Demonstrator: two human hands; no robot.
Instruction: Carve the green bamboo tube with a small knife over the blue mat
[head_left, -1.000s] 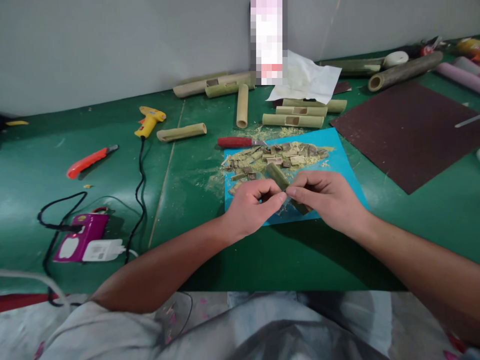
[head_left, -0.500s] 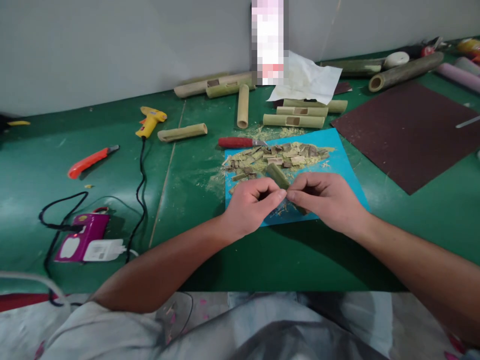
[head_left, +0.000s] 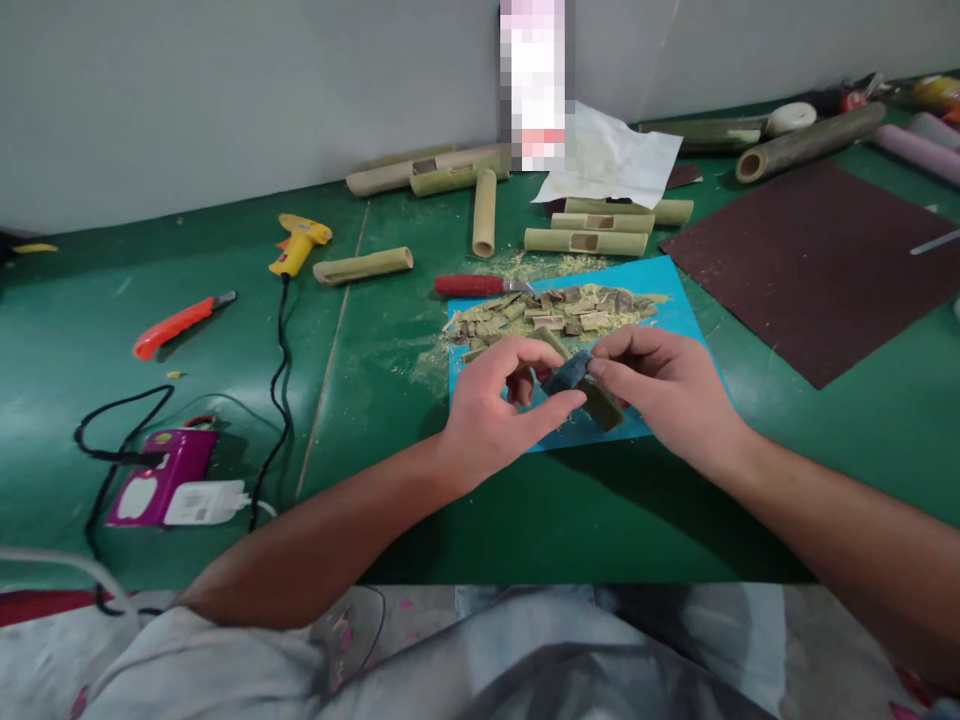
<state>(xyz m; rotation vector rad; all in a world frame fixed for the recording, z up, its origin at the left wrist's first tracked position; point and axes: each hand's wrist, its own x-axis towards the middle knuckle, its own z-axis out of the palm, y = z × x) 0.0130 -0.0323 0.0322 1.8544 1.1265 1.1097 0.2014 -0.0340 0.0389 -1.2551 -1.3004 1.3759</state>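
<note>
I have one short bamboo piece (head_left: 600,403) between both hands, just above the near edge of the blue mat (head_left: 694,320) on the desk (head_left: 90,370). My left hand (head_left: 487,415) pinches its near end with thumb and forefinger. My right hand (head_left: 664,385) closes its grip on the other end, fingertips on top. Something small and dark sits where the fingers meet; I cannot tell what it is.

The piece looks light and stiff, with smooth green skin that is probably a bit slick and cut edges likely to splinter, so I judge the rounded sides the best place to hold it.

By my count there are:
- one pile of chips (head_left: 555,308)
- one red-handled knife (head_left: 472,285)
- one orange cutter (head_left: 180,322)
- one glue gun (head_left: 300,243)
- seven pale bamboo tubes (head_left: 585,242) behind the mat
- two darker ones far right
</note>
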